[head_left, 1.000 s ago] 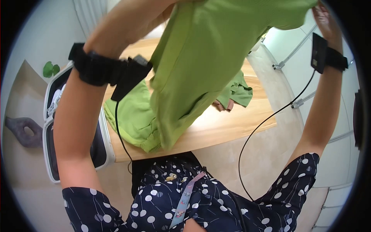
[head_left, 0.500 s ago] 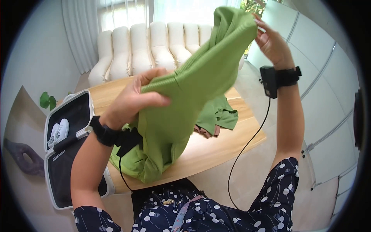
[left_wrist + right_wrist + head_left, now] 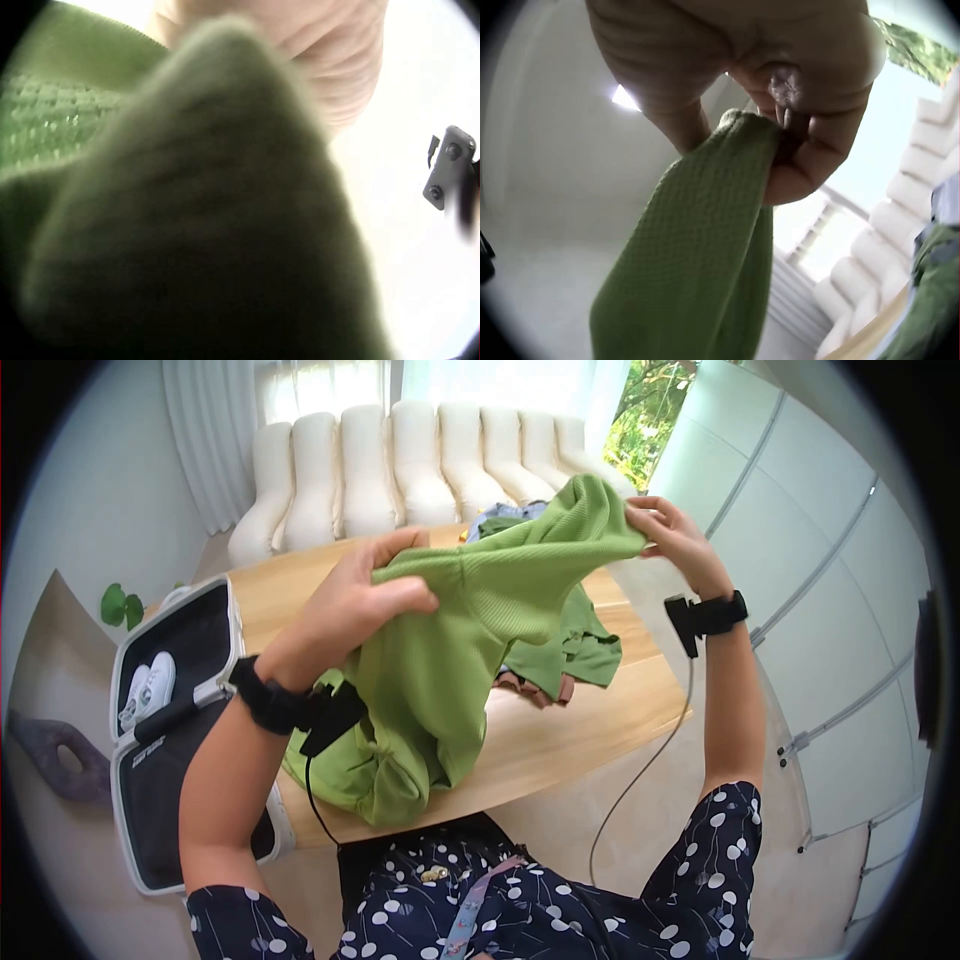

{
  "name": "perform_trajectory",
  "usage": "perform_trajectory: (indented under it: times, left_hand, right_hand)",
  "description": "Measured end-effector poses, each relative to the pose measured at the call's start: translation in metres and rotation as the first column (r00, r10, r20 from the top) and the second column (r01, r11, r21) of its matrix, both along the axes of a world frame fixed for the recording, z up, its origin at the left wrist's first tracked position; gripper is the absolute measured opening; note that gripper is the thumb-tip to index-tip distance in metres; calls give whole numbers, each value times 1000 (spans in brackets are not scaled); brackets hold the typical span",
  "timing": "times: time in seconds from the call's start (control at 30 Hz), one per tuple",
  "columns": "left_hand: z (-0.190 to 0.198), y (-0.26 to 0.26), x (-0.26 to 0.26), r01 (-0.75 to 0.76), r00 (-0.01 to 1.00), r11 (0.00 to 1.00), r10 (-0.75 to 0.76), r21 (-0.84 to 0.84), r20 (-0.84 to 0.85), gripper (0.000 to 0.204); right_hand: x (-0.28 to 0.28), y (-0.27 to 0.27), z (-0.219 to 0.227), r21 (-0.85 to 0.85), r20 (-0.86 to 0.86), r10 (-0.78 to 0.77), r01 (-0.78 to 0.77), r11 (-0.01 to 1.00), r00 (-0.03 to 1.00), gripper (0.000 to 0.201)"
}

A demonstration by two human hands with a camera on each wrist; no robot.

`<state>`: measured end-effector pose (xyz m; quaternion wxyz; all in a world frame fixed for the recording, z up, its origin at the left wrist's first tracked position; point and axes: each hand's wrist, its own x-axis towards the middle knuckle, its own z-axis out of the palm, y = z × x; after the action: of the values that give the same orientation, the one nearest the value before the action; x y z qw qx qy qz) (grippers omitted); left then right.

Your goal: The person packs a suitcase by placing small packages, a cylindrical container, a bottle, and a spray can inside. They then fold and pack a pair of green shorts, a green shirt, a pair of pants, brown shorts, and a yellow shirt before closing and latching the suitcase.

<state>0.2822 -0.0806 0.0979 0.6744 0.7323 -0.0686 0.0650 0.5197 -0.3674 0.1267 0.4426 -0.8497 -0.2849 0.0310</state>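
Observation:
A green ribbed garment [image 3: 430,650] hangs between both hands above the table, its lower part bunched near the front edge. The left hand [image 3: 365,595] grips its upper left side, thumb on the front of the cloth. At the raised right end, the right hand [image 3: 685,545] pinches the fabric; in the right wrist view that hand [image 3: 780,97] has thumb and fingers on the tip of the green cloth [image 3: 697,240]. Dark, blurred cloth [image 3: 202,202] fills much of the left wrist view, below part of the left hand [image 3: 322,52], whose fingers are hidden there.
The wooden table [image 3: 600,720] holds a darker green garment [image 3: 580,650] with brown cloth at the right and a bluish pile [image 3: 505,518] behind. At left lies an open suitcase [image 3: 122,800] with white shoes [image 3: 150,690]. A cream sofa [image 3: 370,480] stands beyond.
Both hands have come down from their raised position at the top of the head view. The right hand has lowered further since half a second ago, bringing the garment's right end down with it.

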Motion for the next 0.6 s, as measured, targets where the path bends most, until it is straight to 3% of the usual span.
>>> perform_trajectory:
  times: [0.03,0.07,0.1,0.13,0.17,0.23,0.27,0.33,0.37,0.43,0.5,0.57,0.6]
  left_hand:
    - [0,-3,1,-8,1000,1000,7,-8,-16,18]
    - [1,-7,3,25,1000,998,-25,56,-3,20]
    - [3,-10,6,56,998,991,-57,118,9,21]
    - [5,-12,7,80,996,984,-86,156,29,25]
    - [6,-16,11,70,997,987,-73,141,11,25]
    - [5,-22,17,128,985,959,-152,253,78,27]
    - [6,-25,17,144,982,971,-164,192,94,29]
    - [14,-16,18,201,975,970,-212,138,67,40]
    - [11,-10,22,184,979,974,-193,132,58,40]
    - [5,-1,28,174,960,981,-189,86,206,44]
    - [8,-1,12,217,967,976,-215,2,134,37]
    - [0,-7,10,47,953,992,-80,117,293,50]
    - [3,-5,0,141,973,982,-161,129,167,56]
  right_hand:
    - [-3,4,-7,-8,-16,7,-8,1000,1000,45]
    - [-6,10,-13,7,326,-9,7,1000,945,46]
    - [-10,19,-17,26,630,-25,11,1000,776,48]
    - [-32,35,-12,138,577,157,-285,948,801,50]
    - [-54,50,-9,129,632,280,-455,881,722,50]
    - [-89,75,-17,149,551,483,-650,745,680,49]
    - [-101,82,-20,166,514,552,-707,687,657,49]
    - [-102,88,-17,-72,304,675,-690,720,673,44]
    - [-101,90,-13,-55,279,674,-689,723,684,39]
    - [-101,87,9,-208,290,584,-546,812,758,34]
    - [-102,82,31,-188,320,575,-544,818,753,24]
    - [-89,76,50,-138,420,442,-426,894,792,26]
    - [-92,71,70,-225,489,453,-394,891,745,17]
